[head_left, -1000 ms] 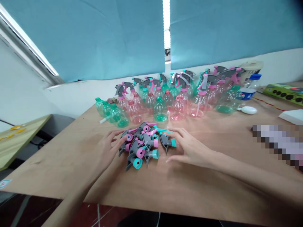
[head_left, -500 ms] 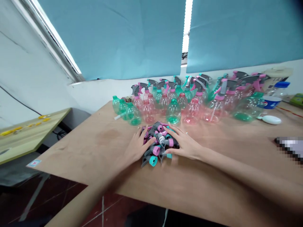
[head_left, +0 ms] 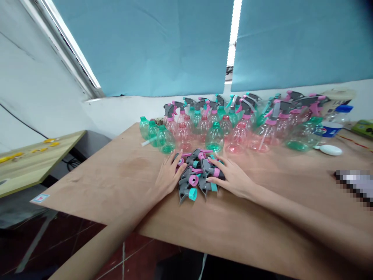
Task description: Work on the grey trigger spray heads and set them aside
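round Pepsi logo (head_left: pixel 320 130) on the blue band (head_left: pixel 331 129) of a clear plastic bottle (head_left: pixel 338 118) with a blue cap (head_left: pixel 344 109), dark capitals kinda like "IAM" on the off-white plastic tub (head_left: pixel 340 94) behind that bottle, blue-edged white square sticker (head_left: pixel 40 198) way left of it, red mark, unreadable tbh

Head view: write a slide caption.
Left hand and right hand flank a pile of spray heads, with green and pink bottles behind.

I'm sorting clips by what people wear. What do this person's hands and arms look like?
The left hand and right hand wear no gloves, and I can make out no rings. The left forearm and right forearm are slim and uncovered, with no sleeve, watch, bracelet or marking visible. Finer detail is blurred.
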